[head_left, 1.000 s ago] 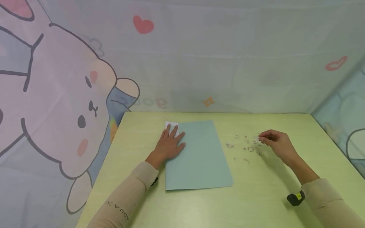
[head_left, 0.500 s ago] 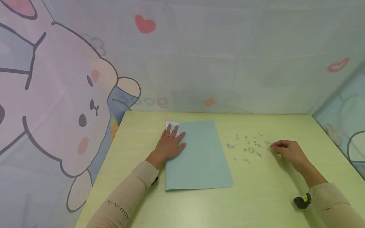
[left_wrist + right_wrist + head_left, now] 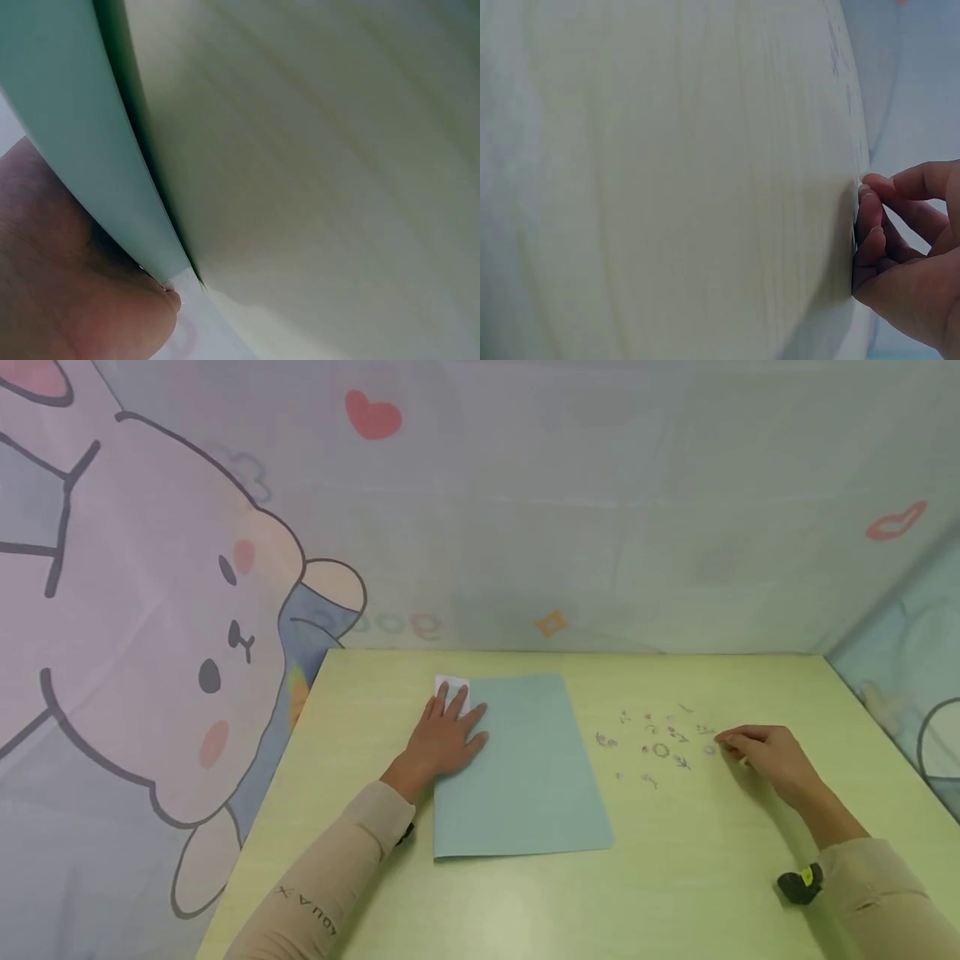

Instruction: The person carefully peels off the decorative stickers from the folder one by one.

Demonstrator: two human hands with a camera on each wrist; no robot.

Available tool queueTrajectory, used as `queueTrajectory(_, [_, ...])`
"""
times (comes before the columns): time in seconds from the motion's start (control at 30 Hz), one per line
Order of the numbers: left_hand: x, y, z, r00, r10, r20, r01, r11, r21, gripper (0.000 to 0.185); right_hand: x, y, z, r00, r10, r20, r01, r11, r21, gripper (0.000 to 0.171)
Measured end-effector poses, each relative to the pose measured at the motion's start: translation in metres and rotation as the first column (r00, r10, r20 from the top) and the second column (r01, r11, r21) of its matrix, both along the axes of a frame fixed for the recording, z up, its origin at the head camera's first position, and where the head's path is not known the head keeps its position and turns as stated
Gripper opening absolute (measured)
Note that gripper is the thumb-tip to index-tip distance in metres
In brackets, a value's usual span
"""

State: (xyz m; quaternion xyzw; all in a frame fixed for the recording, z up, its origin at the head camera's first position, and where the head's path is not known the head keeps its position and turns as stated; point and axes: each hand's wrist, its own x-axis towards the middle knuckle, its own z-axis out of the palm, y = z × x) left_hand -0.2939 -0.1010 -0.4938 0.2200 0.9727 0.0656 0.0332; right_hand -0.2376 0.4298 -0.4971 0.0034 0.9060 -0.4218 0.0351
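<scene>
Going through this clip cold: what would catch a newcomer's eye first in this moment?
Probably the flat teal paper sheet in the middle of the pale green wooden table, with the left hand resting flat on its far left corner beside a small white slip. To its right lies a scatter of tiny grey sticker-like cutouts, where the right hand rests with curled fingers. Behind hangs a pastel cartoon rabbit backdrop.

Table (image 3: 690,860) pale yellow-green, faint wood grain. Paper sheet (image 3: 525,768) plain teal; small slip (image 3: 452,687) white. Stickers (image 3: 660,743) grey-purple, tiny. Sleeves (image 3: 330,885) beige. Backdrop (image 3: 600,527) pale grey-blue, red hearts, pink bunny, dark outline.
</scene>
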Motion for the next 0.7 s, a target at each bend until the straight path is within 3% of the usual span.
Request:
queueTrajectory(0.23, [0.000,-0.006,0.001,1.000,0.002,-0.001,-0.002,1.000,0.011,0.061,0.000,-0.007,0.003,0.998,-0.057,-0.015,0.056,0.994,-0.091,0.052])
queueTrajectory(0.4, [0.004,-0.014,0.001,1.000,0.012,0.027,-0.013,1.000,0.028,0.063,-0.003,-0.032,0.012,0.994,0.003,-0.112,0.005,0.998,0.068,0.053])
queueTrajectory(0.5, [0.007,-0.017,0.006,0.998,0.043,0.055,-0.046,0.998,0.039,0.068,-0.008,-0.053,0.021,0.974,0.072,-0.213,-0.035,0.985,0.171,0.049])
queueTrajectory(0.7, [0.007,-0.009,0.039,0.993,0.097,0.068,-0.101,0.993,0.062,0.080,-0.020,-0.094,0.040,0.927,0.185,-0.326,-0.085,0.951,0.298,0.059])
